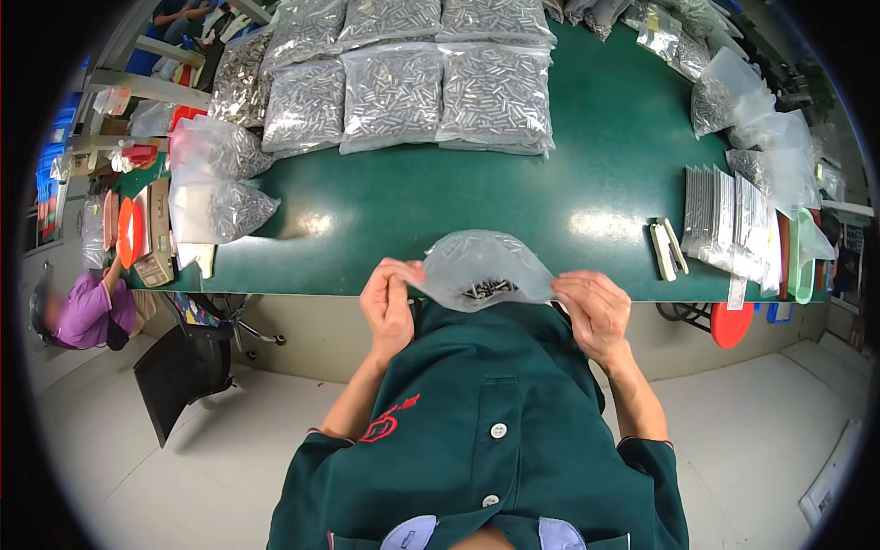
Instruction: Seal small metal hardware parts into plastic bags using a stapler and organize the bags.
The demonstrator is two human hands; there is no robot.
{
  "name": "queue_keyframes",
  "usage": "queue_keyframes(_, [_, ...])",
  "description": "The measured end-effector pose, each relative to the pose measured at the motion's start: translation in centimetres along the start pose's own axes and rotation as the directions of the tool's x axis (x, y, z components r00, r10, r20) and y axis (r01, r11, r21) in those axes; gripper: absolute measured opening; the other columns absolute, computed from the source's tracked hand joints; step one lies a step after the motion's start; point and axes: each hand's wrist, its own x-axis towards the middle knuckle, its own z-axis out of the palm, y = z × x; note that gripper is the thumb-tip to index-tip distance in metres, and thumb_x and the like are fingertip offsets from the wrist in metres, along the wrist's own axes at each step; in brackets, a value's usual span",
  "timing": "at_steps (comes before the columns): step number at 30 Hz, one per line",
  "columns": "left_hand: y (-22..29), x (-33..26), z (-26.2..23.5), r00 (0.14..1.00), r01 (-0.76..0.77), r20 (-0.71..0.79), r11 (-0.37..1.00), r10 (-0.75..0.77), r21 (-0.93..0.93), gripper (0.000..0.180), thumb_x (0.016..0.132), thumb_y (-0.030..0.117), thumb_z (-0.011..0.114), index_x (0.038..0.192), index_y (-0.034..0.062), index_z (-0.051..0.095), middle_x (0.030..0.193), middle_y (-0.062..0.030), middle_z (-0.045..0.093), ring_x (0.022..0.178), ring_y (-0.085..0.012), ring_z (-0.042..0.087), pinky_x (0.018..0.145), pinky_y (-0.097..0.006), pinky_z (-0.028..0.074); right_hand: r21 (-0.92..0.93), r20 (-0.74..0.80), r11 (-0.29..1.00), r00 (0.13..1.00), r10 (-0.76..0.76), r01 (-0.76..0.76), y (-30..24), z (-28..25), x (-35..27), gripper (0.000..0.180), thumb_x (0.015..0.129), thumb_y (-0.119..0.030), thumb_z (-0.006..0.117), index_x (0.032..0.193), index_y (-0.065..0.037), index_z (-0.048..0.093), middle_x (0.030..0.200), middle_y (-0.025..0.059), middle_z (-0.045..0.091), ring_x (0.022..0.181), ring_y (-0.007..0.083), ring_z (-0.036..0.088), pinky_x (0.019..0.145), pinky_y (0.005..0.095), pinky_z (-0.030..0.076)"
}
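Both hands [495, 312] pinch clear bag [481, 266] | filled bags [394, 92] behind | table [605, 147]

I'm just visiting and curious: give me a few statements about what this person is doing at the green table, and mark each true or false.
1. Both hands hold one clear plastic bag. True: the left hand grips its left edge, the right hand its right edge.
2. The held bag is stuffed full. False: only a small cluster of metal pieces lies at its bottom.
3. Large bags of metal parts lie at the far side of the green table. True.
4. The table top is red. False: it is green.
5. Flat packets stand in a row at the person's right. True.
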Motion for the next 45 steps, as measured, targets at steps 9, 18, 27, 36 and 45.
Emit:
queue_keyframes(9, [-2.2, 0.1, 0.5, 0.999, 0.042, -0.028, 0.988, -0.038, 0.147, 0.021, 0.096, 0.013, 0.036, 0.088, -0.0004, 0.05, 0.081, -0.0099, 0.058, 0.08, -0.0188, 0.056, 0.076, -0.03, 0.044, 0.086, 0.023, 0.994, 0.997, -0.07, 0.067, 2.8, 2.4, -0.7, 0.01, 0.08, 0.007, 0.053, 0.087, 0.0, 0.055, 0.091, 0.0111, 0.066, 0.072, 0.0243, 0.062, 0.065, 0.0302, 0.05])
queue_keyframes(18, [-5.9, 3.0, 3.9, 0.932, 0.235, -0.363, 0.79, -0.017, 0.566, 0.023, 0.093, 0.015, 0.038, 0.087, -0.0029, 0.051, 0.072, -0.0164, 0.053, 0.065, -0.0303, 0.05, 0.063, -0.038, 0.04, 0.291, -0.234, 0.696, 0.657, 0.717, -0.656, 3.9, 9.4, -0.8, 0.021, 0.094, -0.013, 0.041, 0.084, 0.002, 0.051, 0.064, 0.0134, 0.052, 0.051, 0.0206, 0.047, 0.05, 0.0321, 0.038])
queue_keyframes(27, [-7.9, 3.6, 3.5, 0.91, 0.39, -0.373, 0.673, -0.18, 0.628, 0.026, 0.093, 0.015, 0.038, 0.085, -0.0049, 0.053, 0.075, -0.019, 0.056, 0.068, -0.0312, 0.052, 0.066, -0.04, 0.04, -0.089, -0.131, 0.656, 0.662, 0.738, -0.749, 6.2, 11.6, -0.7, 0.024, 0.095, -0.021, 0.039, 0.083, -0.001, 0.044, 0.066, 0.0249, 0.056, 0.064, 0.0452, 0.054, 0.056, 0.0493, 0.041])
queue_keyframes(36, [-9.2, 3.9, 3.7, 0.927, 0.312, -0.359, 0.755, -0.108, 0.576, 0.027, 0.095, 0.018, 0.036, 0.083, -0.0029, 0.048, 0.069, -0.0167, 0.049, 0.064, -0.0278, 0.046, 0.063, -0.037, 0.039, 0.067, -0.17, 0.696, 0.679, 0.714, -0.715, 7.8, 13.2, -1.9, 0.021, 0.095, -0.018, 0.039, 0.085, -0.001, 0.046, 0.067, 0.0225, 0.055, 0.061, 0.0416, 0.054, 0.053, 0.0456, 0.04])
queue_keyframes(45, [-9.3, 3.6, 3.4, 0.949, 0.233, -0.311, 0.764, -0.045, 0.601, 0.026, 0.095, 0.017, 0.037, 0.085, -0.0028, 0.05, 0.07, -0.0161, 0.051, 0.065, -0.0273, 0.049, 0.063, -0.037, 0.04, 0.049, -0.181, 0.748, 0.731, 0.658, -0.662, 8.2, 13.1, -1.9, 0.025, 0.096, -0.02, 0.038, 0.083, 0.0, 0.045, 0.066, 0.0236, 0.054, 0.062, 0.0432, 0.053, 0.054, 0.047, 0.039])
